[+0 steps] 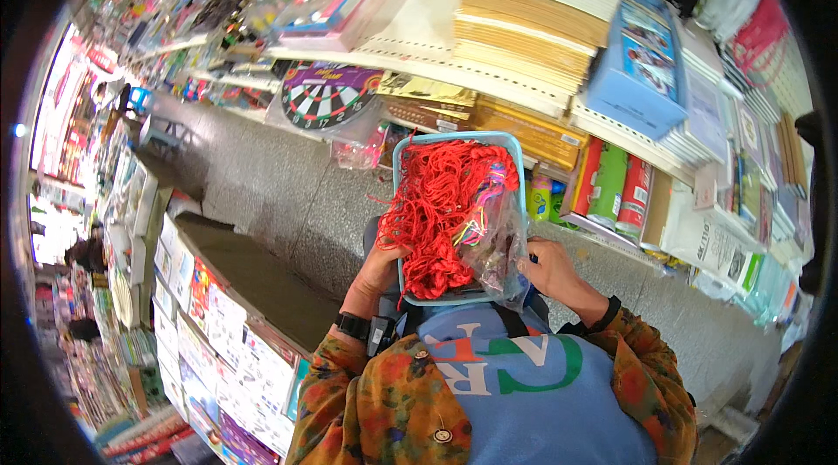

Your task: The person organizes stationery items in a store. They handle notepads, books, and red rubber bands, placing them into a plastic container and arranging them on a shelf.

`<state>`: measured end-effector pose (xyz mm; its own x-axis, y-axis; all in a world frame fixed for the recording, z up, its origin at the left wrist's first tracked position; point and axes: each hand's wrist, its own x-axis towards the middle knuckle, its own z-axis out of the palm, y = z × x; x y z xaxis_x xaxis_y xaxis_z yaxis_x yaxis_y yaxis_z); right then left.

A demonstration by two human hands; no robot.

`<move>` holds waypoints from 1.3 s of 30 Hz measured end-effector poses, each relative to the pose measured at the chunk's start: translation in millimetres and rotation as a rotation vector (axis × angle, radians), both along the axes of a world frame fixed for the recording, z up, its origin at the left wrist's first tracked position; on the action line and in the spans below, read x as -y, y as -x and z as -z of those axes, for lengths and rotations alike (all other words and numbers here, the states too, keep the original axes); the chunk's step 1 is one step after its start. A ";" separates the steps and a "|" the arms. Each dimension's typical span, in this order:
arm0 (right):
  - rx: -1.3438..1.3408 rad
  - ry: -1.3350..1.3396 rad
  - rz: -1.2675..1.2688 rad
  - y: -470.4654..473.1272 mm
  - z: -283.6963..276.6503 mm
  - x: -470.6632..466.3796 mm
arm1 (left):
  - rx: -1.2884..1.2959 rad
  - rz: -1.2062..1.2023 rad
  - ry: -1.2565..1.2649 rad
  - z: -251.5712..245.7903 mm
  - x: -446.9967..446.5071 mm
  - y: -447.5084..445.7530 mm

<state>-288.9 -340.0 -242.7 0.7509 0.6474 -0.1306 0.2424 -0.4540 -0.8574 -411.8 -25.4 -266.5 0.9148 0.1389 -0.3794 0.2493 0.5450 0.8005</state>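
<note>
A light blue plastic basket (pixel 519 138) rests at my lap, filled with tangled red cords (pixel 432 197). Multicoloured cords (pixel 488 203) and a crumpled clear plastic bag (pixel 501 262) lie along its right side. My left hand (pixel 386 259) grips the basket's left rim, with its fingertips among the red cords. At the right side, my right hand (pixel 550 265) is closed on the edge of the clear bag beside the rim; a small dark blue thing shows at its fingers, too little to name.
Ahead runs a white perforated metal shelf (pixel 419 13) with a tall paper stack (pixel 530 26) and a blue box (pixel 635 98). A dartboard set (pixel 330 98) hangs below. Cardboard cartons (pixel 262 269) and printed sheets stand at left. Grey speckled floor (pixel 262 170) lies between.
</note>
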 end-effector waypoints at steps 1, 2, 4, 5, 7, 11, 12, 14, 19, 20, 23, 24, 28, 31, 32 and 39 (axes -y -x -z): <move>-0.005 -0.013 -0.016 -1.2 -1.2 -5.7 | 0.063 -0.004 -0.013 -2.2 -1.3 4.8; -0.008 -0.034 -0.044 -2.5 -1.8 -13.0 | 0.081 -0.025 -0.040 -3.6 -1.5 8.9; 0.011 0.026 -0.080 -6.0 -6.7 -22.6 | 0.037 -0.093 -0.002 -7.9 -4.6 22.1; 0.047 -0.003 -0.139 -9.8 -7.8 -28.7 | 0.026 -0.120 0.088 -8.2 -3.1 26.3; 0.003 -0.017 -0.233 -16.4 -10.0 -49.1 | 0.037 -0.220 0.063 -11.3 -5.3 46.3; 0.124 -0.069 -0.529 -19.7 -11.1 -108.3 | 0.091 -0.503 0.039 -14.8 -6.9 102.9; 0.093 -0.061 -0.605 -31.5 -10.8 -115.0 | 0.098 -0.613 0.021 -15.9 5.6 110.2; 0.052 -0.178 -0.726 -13.2 -13.7 -152.3 | 0.160 -0.793 -0.020 -18.7 8.3 149.5; 0.078 -0.092 -0.990 38.3 -23.1 -223.6 | 0.087 -1.120 -0.166 -27.2 26.4 229.9; 0.100 -0.100 -1.048 53.3 -24.0 -240.7 | 0.068 -1.195 -0.145 -28.2 32.4 245.4; 0.091 -0.110 -1.213 99.2 -27.3 -286.0 | 0.118 -1.361 -0.037 -25.0 45.4 292.1; 0.098 -0.101 -1.277 114.8 -27.7 -300.0 | 0.123 -1.423 -0.073 -21.9 52.4 308.7; 0.217 -0.091 -1.485 188.3 -22.6 -339.6 | 0.046 -1.684 -0.022 -8.9 77.3 369.8; 0.219 -0.154 -1.627 238.6 -13.2 -351.8 | -0.010 -1.774 -0.028 -3.8 91.3 413.3; 0.235 -0.140 -1.663 253.1 -9.3 -353.5 | 0.037 -1.770 -0.056 -1.4 98.9 425.6; 0.295 -0.113 -1.838 322.5 14.2 -367.5 | -0.228 -1.921 -0.008 32.9 156.7 470.1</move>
